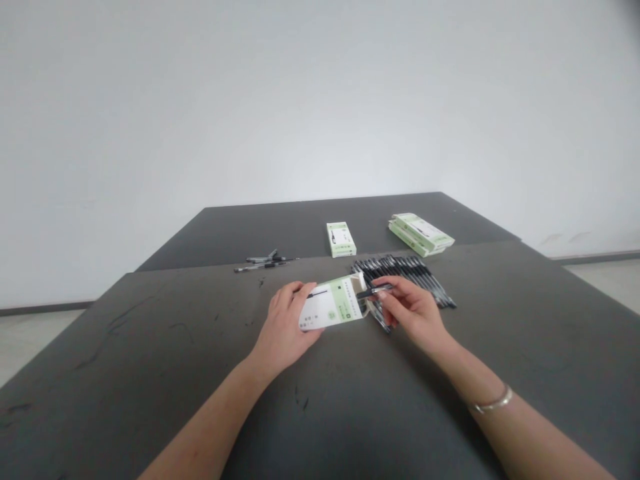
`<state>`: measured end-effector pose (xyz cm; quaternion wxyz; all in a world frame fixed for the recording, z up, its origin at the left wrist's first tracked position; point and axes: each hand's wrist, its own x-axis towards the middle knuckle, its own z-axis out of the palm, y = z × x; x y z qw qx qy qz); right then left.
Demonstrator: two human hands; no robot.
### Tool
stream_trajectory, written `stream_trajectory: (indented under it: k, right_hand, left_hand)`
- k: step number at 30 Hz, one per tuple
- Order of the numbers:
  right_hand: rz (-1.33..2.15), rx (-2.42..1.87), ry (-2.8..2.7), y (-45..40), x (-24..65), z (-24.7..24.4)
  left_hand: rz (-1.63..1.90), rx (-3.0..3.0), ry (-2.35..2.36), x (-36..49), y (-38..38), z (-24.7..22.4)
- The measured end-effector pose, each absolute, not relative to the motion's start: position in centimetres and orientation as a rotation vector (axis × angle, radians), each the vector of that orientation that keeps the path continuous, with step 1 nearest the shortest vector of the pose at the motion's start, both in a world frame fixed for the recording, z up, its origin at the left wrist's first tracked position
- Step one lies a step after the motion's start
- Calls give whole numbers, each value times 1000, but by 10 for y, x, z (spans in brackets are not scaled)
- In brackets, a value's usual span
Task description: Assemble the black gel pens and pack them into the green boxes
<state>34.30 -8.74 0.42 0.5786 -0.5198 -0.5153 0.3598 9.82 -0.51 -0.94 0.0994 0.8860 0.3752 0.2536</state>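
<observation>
My left hand (289, 320) is closed round the left end of a white and green pen box (333, 303), its open end facing right. Between the fingertips of my right hand (410, 308) is a black pen (375, 291), whose tip reaches into the box's open end. Inside the opening it is dark, and I cannot make out how much the box holds. Just beyond my right hand lies a row of many black pens (405, 270), side by side on the dark table (320, 413). My right hand hides part of this row.
Another white and green box (341, 240) lies farther back. To its right, more such boxes (421, 233) are stacked. Several loose pens (265, 262) lie at the back left, beside the seam between the table sections. A pale wall (320, 100) stands behind the table.
</observation>
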Motion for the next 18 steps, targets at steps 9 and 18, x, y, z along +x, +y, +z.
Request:
stream_trajectory:
  k: [9,18]
  right_hand:
    - [749,-1197,-1278,-93,343,7]
    - [685,-1219,-1310,-94,344,4]
  left_hand:
    - [751,2595,1096,97,-5,-10]
    - [743,2574,1076,98,-4,-7]
